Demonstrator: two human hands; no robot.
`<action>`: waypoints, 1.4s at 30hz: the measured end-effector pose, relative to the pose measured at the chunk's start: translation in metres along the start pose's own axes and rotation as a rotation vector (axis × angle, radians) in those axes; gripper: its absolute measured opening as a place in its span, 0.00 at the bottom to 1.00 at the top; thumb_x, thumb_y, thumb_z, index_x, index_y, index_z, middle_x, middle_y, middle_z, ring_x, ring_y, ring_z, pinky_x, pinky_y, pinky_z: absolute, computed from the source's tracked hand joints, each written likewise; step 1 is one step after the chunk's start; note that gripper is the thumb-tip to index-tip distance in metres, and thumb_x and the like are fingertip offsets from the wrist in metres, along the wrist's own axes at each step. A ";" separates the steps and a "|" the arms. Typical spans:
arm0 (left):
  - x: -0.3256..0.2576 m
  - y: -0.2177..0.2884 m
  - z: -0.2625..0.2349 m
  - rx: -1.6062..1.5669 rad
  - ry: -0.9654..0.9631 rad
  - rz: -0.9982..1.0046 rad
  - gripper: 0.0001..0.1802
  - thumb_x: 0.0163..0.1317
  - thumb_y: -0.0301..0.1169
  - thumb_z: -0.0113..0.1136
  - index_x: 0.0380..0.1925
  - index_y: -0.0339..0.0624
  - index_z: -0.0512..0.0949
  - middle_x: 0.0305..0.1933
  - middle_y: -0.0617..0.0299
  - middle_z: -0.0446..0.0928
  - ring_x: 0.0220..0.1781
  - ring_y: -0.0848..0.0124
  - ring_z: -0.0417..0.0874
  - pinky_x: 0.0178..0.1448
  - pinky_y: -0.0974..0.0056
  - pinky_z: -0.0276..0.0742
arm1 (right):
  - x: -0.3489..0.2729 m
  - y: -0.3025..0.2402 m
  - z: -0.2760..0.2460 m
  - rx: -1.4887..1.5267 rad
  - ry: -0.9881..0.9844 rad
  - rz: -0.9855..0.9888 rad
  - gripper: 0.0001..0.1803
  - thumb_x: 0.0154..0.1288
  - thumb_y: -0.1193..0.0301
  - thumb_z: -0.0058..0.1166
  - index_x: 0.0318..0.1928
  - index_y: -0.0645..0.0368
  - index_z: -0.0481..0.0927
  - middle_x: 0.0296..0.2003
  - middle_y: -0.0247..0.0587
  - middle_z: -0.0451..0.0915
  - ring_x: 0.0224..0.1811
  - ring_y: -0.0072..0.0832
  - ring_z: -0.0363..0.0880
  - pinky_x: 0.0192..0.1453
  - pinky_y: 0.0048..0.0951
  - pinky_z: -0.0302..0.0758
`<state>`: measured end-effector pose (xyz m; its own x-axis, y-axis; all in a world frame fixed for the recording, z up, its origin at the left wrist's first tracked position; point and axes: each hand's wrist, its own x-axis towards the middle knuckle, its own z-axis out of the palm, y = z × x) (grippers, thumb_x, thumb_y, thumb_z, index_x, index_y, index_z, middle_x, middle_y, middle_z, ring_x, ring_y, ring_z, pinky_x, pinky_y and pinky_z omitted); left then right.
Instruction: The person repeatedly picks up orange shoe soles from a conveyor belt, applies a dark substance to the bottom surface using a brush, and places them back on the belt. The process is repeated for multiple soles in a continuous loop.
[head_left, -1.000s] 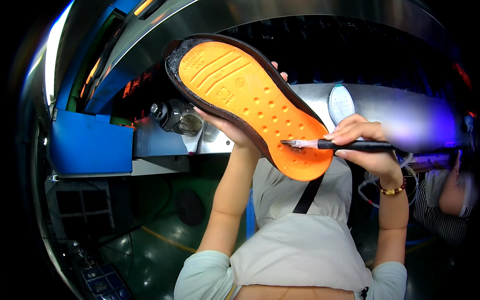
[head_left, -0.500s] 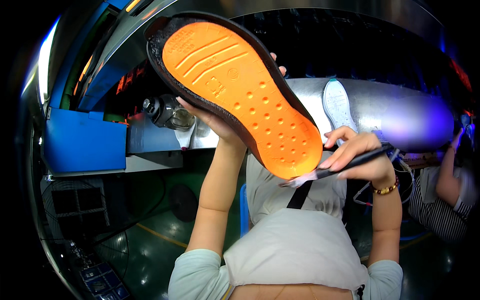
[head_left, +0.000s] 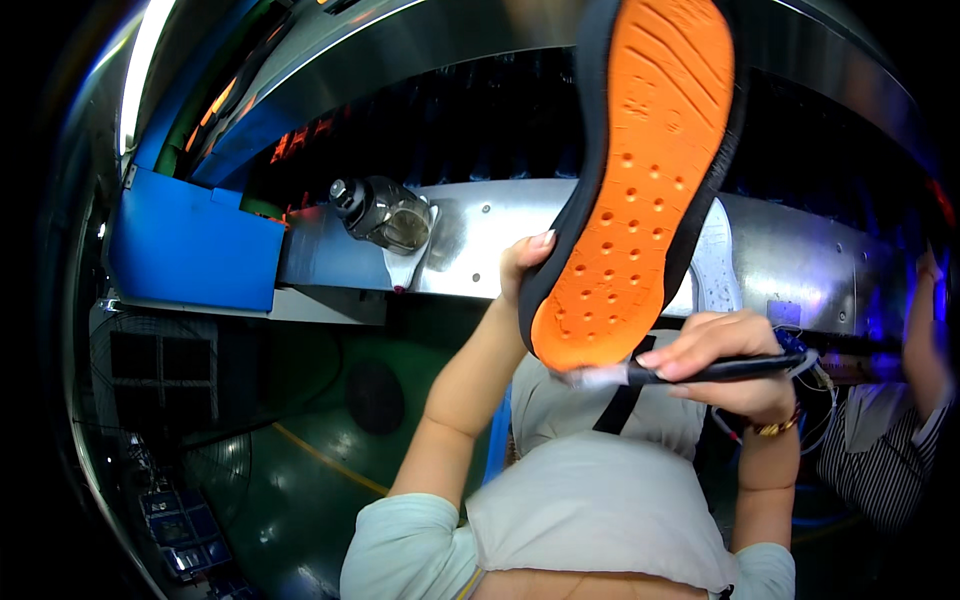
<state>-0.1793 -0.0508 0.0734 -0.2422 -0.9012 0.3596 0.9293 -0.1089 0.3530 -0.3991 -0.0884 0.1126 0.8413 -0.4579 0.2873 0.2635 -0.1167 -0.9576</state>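
My left hand point(head_left: 525, 265) is closed on the edge of a large shoe sole point(head_left: 625, 240), holding it up over the bench. The sole has an orange face with ridges and rows of small dimples, and a black rim around it. Between the fingers of my right hand point(head_left: 725, 345) is a black-handled brush point(head_left: 605, 376) with pale bristles, slightly blurred. Its bristles are at the rounded lower end of the orange face, apparently touching it. The sole's top end runs out of view, and most of my left fingers are hidden behind it.
A metal bench point(head_left: 480, 235) curves across in front of me. On it are a dark clear bottle point(head_left: 390, 215), a white flat piece point(head_left: 405, 268) beside it, and a white sole point(head_left: 715, 260) partly behind the orange one. A blue machine housing point(head_left: 195, 240) stands left. Another person's arm point(head_left: 925, 340) shows at right.
The orange sole has turned more upright and shifted right and upward. The brush stays at its lower end. My view has swung slightly, so the bench things appear further right.
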 end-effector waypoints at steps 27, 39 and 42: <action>0.003 0.015 0.024 0.473 0.623 -1.046 0.26 0.49 0.41 0.57 0.46 0.35 0.72 0.43 0.52 0.75 0.41 0.69 0.77 0.46 0.67 0.73 | 0.003 -0.017 -0.056 -0.348 -0.598 0.106 0.08 0.49 0.78 0.56 0.34 0.63 0.79 0.33 0.48 0.80 0.37 0.35 0.80 0.41 0.27 0.76; -0.032 0.043 0.014 0.392 0.785 -0.966 0.29 0.51 0.43 0.53 0.51 0.37 0.68 0.49 0.48 0.71 0.47 0.63 0.75 0.48 0.62 0.73 | -0.031 -0.002 -0.054 -0.285 -0.014 -0.022 0.08 0.46 0.80 0.59 0.32 0.63 0.80 0.37 0.46 0.80 0.37 0.31 0.81 0.39 0.23 0.76; -0.036 0.045 0.011 0.385 0.798 -0.937 0.30 0.51 0.43 0.53 0.52 0.37 0.67 0.49 0.48 0.71 0.47 0.63 0.75 0.48 0.62 0.73 | -0.037 -0.001 -0.057 -0.349 -0.144 -0.019 0.08 0.46 0.79 0.58 0.31 0.60 0.81 0.37 0.43 0.80 0.32 0.27 0.81 0.29 0.20 0.71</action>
<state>-0.1318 -0.0182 0.0862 -0.3976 -0.5616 -0.7256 0.3240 -0.8258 0.4616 -0.4577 -0.1215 0.1010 0.9022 -0.3269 0.2814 0.1238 -0.4287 -0.8949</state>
